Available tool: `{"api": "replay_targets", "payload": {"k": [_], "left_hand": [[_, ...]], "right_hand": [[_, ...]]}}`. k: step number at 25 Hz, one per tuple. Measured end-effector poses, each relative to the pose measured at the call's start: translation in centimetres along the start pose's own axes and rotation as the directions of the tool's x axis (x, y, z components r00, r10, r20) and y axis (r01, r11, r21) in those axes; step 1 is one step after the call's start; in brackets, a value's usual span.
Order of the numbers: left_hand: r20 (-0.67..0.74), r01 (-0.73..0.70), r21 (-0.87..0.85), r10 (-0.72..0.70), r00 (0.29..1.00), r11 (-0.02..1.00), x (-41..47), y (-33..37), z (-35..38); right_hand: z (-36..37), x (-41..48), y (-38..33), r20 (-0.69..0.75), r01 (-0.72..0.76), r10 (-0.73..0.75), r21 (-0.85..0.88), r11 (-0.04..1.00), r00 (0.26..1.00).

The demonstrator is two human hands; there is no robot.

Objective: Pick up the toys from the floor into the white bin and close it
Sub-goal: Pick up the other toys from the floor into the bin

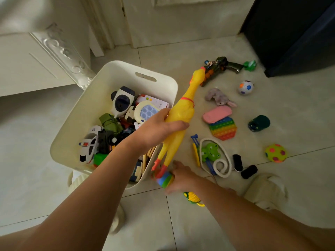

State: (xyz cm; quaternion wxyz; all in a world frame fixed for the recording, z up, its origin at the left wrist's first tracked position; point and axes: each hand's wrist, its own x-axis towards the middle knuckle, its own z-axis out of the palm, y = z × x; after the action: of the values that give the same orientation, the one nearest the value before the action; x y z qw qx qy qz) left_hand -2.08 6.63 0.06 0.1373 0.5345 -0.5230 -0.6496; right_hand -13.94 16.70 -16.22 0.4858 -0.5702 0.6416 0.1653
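Note:
The white bin point(116, 73) stands open on the floor at centre left, holding several toys such as a police car point(88, 145) and a white rocket point(122, 101). My left hand point(157, 127) grips a long yellow rubber chicken point(181, 109) around its body, held above the bin's right rim. My right hand point(181, 176) grips a rainbow-striped toy point(165, 179) on the floor beside the bin's near right corner. Loose on the floor to the right lie a toy gun point(221, 67), a plush bunny point(218, 96), a rainbow pop pad point(223, 128) and a frog jump rope point(212, 153).
Further right lie a white spotted ball point(246, 87), a dark green cup point(259, 123), a green-pink ball point(275, 153), a pink case point(216, 114) and two black rollers point(243, 166). A yellow-green toy point(193, 198) sits under my right forearm. A dark cabinet point(293, 33) stands back right, white furniture point(36, 60) left.

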Motion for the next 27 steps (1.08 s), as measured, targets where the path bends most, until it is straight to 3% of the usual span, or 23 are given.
{"api": "replay_targets", "payload": {"k": [3, 6, 11, 14, 17, 19, 22, 27], "left_hand": [[-0.012, 0.022, -0.038, -0.023, 1.000, 0.999, -0.7, -0.5, -1.2], [-0.040, 0.043, -0.105, -0.047, 0.998, 0.994, -0.9, -1.1, -2.9], [-0.072, 0.070, -0.211, -0.087, 0.994, 0.975, -1.4, -1.4, -5.6], [-0.109, 0.085, -0.239, -0.114, 0.987, 0.967, -1.5, -2.0, -6.8], [-0.166, 0.115, -0.218, -0.153, 0.974, 0.969, -1.4, -2.9, -7.5], [-0.211, 0.141, -0.189, -0.180, 0.961, 0.972, -1.5, -3.4, -7.9], [-0.280, 0.214, -0.104, -0.235, 0.931, 0.971, -1.9, -4.3, -8.6], [-0.424, 0.324, 0.064, -0.269, 0.865, 0.944, -2.7, -6.0, -10.8]], "right_hand": [[2.3, -0.2, -1.1, -0.001, 0.024, -0.025, -0.163, 0.986, 1.000], [3.5, 0.1, -1.7, -0.130, -0.008, -0.024, -0.238, 0.971, 0.991], [1.6, 1.5, 0.0, -0.245, 0.013, -0.040, -0.109, 0.994, 0.969], [-0.3, 1.1, 1.5, -0.286, -0.015, 0.083, 0.231, 0.973, 0.955], [-3.1, -0.4, 2.3, -0.259, 0.043, 0.202, 0.709, 0.704, 0.945], [-5.4, -1.9, 2.1, -0.218, 0.117, 0.156, 0.865, 0.489, 0.963], [-9.8, -5.2, 0.4, -0.272, 0.251, 0.030, 0.922, 0.296, 0.962], [-15.7, -11.0, -5.5, -0.403, 0.458, -0.265, 0.868, 0.191, 0.876]]}}
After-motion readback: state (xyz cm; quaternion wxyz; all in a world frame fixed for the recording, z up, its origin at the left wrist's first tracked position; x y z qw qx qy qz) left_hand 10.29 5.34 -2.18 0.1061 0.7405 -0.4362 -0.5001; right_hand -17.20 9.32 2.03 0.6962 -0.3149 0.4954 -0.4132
